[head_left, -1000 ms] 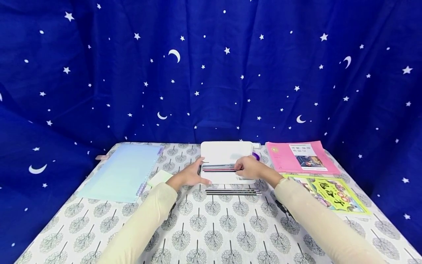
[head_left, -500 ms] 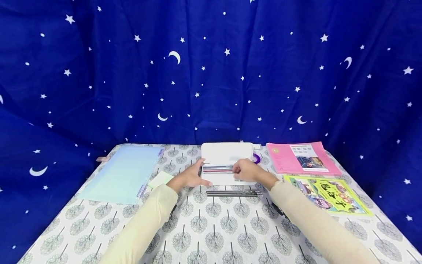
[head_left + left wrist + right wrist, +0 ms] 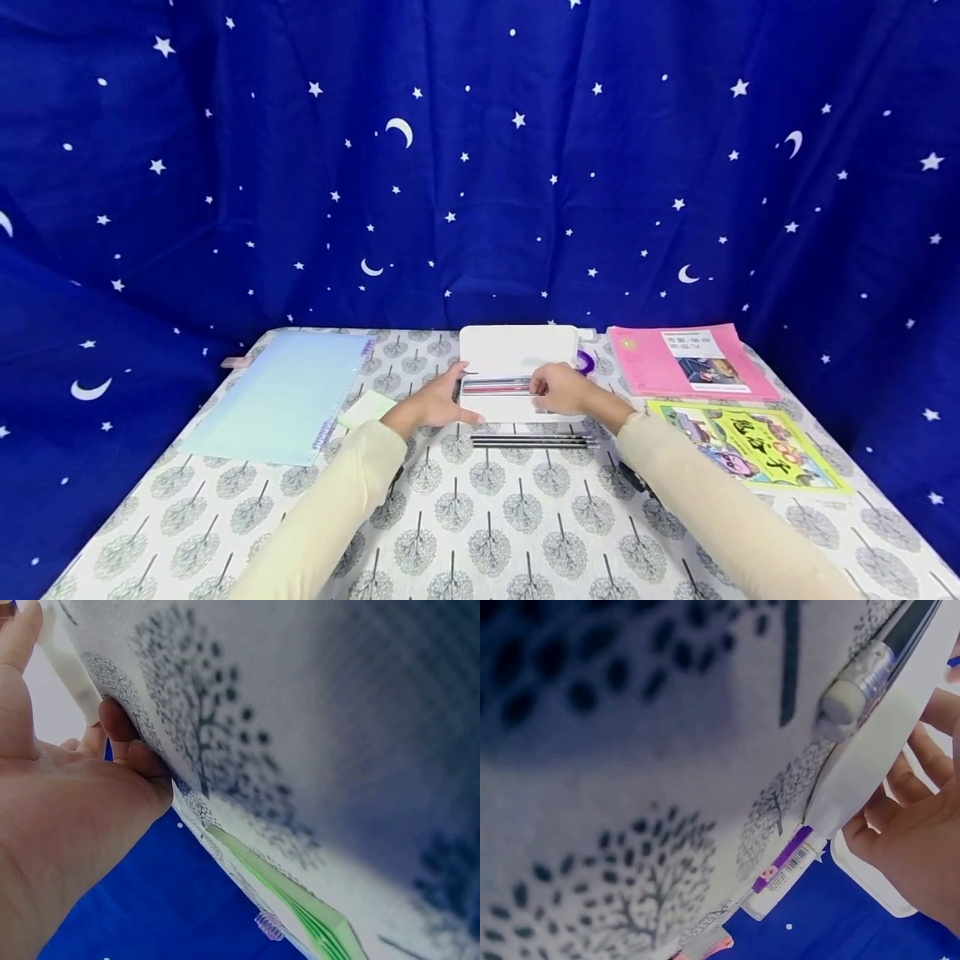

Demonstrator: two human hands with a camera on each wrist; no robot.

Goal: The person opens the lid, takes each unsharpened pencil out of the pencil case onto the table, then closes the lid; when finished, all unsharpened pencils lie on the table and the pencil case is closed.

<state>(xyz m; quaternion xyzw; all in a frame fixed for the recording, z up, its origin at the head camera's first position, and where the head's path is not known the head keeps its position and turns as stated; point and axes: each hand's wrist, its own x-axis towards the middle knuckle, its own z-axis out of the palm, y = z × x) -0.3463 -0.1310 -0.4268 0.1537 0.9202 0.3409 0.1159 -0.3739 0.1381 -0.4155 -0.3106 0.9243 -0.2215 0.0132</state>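
An open white pencil case stands at the far middle of the table, its lid tilted up at the back. Slim pencils lie inside along its length. My left hand holds the case's left end, thumb at the front edge and fingers toward the back. Over the pencils' right ends, my right hand has its fingers curled down into the case; its fingertips are hidden. Several dark pencils lie in a row on the cloth just in front of the case, their eraser ends to the right.
Left are a pale blue spiral notebook and a light green pad. Right lie a pink book and a yellow-green picture book. A purple curved item sits beside the case. A blue starry curtain hangs behind.
A dark pencil that stuck out left from under my right hand now lies in line with the others in the case. My right hand shifted slightly; my left hand stayed put.
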